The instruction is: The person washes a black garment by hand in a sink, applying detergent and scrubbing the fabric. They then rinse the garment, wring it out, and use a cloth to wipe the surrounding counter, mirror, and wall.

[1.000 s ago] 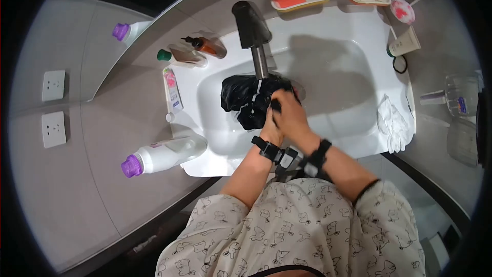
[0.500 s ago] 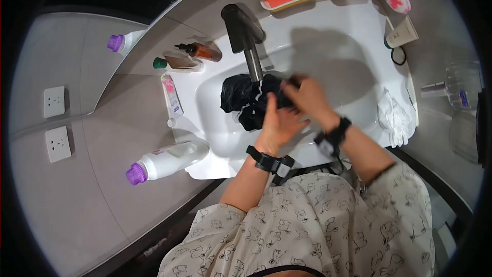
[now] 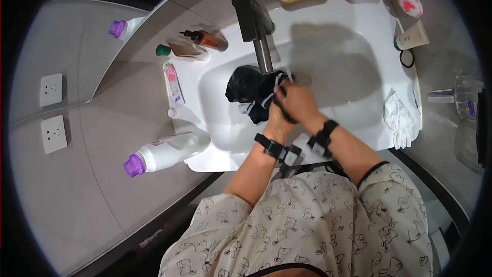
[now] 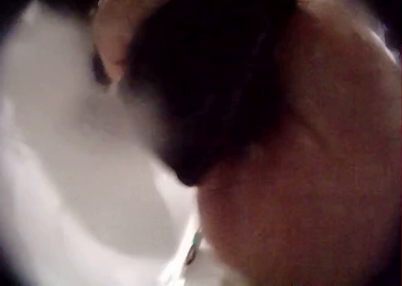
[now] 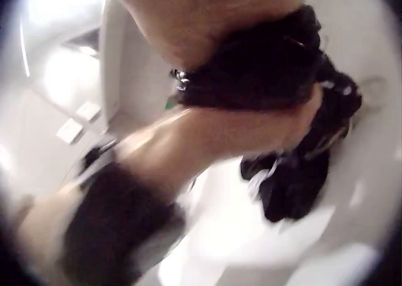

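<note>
A wet black garment [image 3: 245,88] with white trim is bunched in the sink under the tap [image 3: 254,25]. My right hand [image 3: 301,102] grips a fold of it just right of the spout. Beneath and in front of the right hand, my left hand [image 3: 278,124] holds the same cloth, its fingers mostly hidden in the head view. In the right wrist view, a thick black fold [image 5: 251,66] is pressed between the two hands, and the rest of the garment hangs beyond the left fingers. The left wrist view shows dark cloth [image 4: 207,79] against the palm.
The white sink [image 3: 348,115] surrounds both hands. On its left edge lie a purple-capped detergent bottle [image 3: 169,153] and a tube [image 3: 173,84], with a brown pump bottle [image 3: 211,40] behind. White gloves [image 3: 398,118] and a cream tube [image 3: 412,36] are on the right.
Half a second ago my hands were apart, the left with fingers spread; now they have come together on the cloth. The garment's right part has been drawn up beside the spout.
</note>
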`<action>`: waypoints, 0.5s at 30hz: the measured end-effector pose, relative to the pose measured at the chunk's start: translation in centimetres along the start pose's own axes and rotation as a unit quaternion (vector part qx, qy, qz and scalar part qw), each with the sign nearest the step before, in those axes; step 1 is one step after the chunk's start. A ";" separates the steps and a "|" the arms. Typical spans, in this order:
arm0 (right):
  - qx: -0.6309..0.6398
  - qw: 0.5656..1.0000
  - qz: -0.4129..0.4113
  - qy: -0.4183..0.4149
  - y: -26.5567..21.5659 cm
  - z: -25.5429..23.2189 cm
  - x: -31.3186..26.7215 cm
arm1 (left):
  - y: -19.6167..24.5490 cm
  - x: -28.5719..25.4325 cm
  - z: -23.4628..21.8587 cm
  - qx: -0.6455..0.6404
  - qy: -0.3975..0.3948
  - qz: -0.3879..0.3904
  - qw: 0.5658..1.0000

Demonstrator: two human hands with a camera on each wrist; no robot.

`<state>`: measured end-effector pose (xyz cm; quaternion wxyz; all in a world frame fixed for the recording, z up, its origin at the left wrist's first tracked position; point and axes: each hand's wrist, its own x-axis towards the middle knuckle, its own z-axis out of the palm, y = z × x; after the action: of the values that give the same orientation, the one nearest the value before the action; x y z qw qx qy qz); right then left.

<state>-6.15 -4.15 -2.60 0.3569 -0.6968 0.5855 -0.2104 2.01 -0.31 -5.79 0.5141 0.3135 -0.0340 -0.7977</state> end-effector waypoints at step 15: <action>0.031 0.994 -0.104 -0.033 -3.8 -2.6 -3.8 | 2.7 -0.4 -2.0 -0.093 -0.288 -0.039 0.952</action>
<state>-6.29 -0.93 2.38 0.3733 -0.7488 0.4915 -0.2414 5.34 -0.76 -6.19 0.4775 0.0225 -0.0935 -0.8733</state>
